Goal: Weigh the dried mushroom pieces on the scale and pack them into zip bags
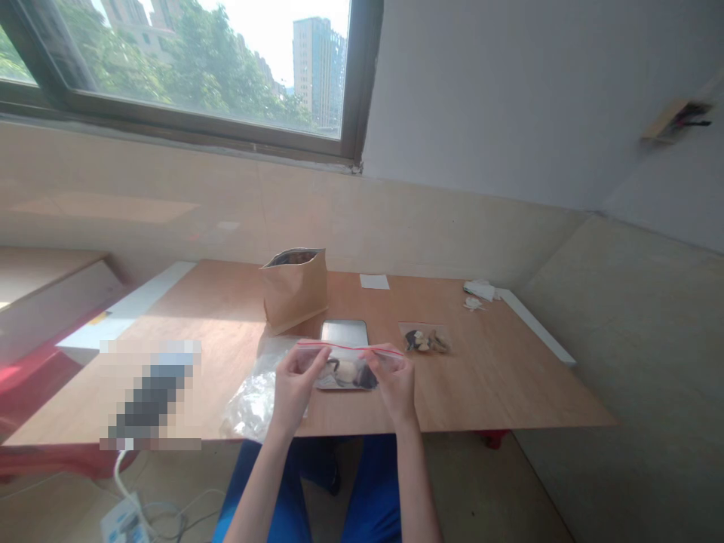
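Between my hands is a clear zip bag with a red seal line along its top; pale and dark pieces lie inside it, too small to name. My left hand pinches the bag's top edge at the left, thumb laid along the seal. At the right end my right hand grips the same edge. Behind and partly beneath the bag lies a flat silver-topped device. Crumpled clear plastic bags lie beside my left hand. To the right, a second zip bag holds brown, cream and black pieces.
An open brown paper bag stands at the back of the wooden table. A white paper lies near the wall, and white scraps are at the back right. A blurred-out object is at the left, near a white cable.
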